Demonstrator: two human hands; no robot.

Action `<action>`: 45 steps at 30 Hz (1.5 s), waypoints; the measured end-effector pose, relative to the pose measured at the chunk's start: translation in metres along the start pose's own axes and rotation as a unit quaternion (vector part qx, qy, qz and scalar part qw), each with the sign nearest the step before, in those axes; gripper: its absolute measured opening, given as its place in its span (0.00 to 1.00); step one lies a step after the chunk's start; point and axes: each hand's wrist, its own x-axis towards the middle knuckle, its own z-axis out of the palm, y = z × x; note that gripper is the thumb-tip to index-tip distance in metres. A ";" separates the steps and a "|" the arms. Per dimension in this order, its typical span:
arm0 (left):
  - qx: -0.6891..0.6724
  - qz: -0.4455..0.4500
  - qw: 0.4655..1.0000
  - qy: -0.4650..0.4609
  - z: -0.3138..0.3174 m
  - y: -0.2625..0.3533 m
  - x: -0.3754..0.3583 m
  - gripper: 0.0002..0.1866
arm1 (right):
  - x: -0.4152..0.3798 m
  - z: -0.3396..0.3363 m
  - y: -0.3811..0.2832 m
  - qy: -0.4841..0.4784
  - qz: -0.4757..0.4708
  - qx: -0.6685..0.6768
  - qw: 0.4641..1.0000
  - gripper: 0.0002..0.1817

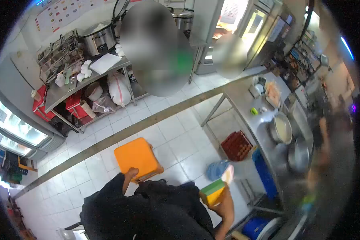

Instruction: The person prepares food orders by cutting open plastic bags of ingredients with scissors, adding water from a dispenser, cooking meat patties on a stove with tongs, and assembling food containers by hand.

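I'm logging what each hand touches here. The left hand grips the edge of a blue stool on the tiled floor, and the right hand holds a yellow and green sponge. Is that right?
Not quite: the stool is orange, not blue, as the head view shows. The rest stands: the left hand grips its near edge on the tiled floor, and the right hand holds the yellow and green sponge.

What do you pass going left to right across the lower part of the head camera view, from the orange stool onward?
Orange stool held by the left hand → yellow-green sponge in the right hand → red egg crate → blue bin.
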 end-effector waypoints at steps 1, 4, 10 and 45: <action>-0.079 -0.001 0.997 -0.009 -0.001 0.039 0.008 0.26 | 0.028 0.000 0.003 0.001 -0.060 0.019 0.998 0.44; -0.282 0.025 0.956 -0.082 -0.049 0.218 -0.010 0.31 | 0.101 0.016 0.045 -0.017 -0.046 0.136 0.990 0.48; -0.499 0.142 0.833 -0.193 -0.130 0.438 -0.009 0.38 | 0.293 0.014 0.022 -0.258 -0.243 0.012 0.935 0.49; -0.665 -0.365 0.246 0.604 -0.285 0.183 0.070 0.46 | 1.116 0.282 -0.728 0.218 -0.517 -0.033 0.827 0.29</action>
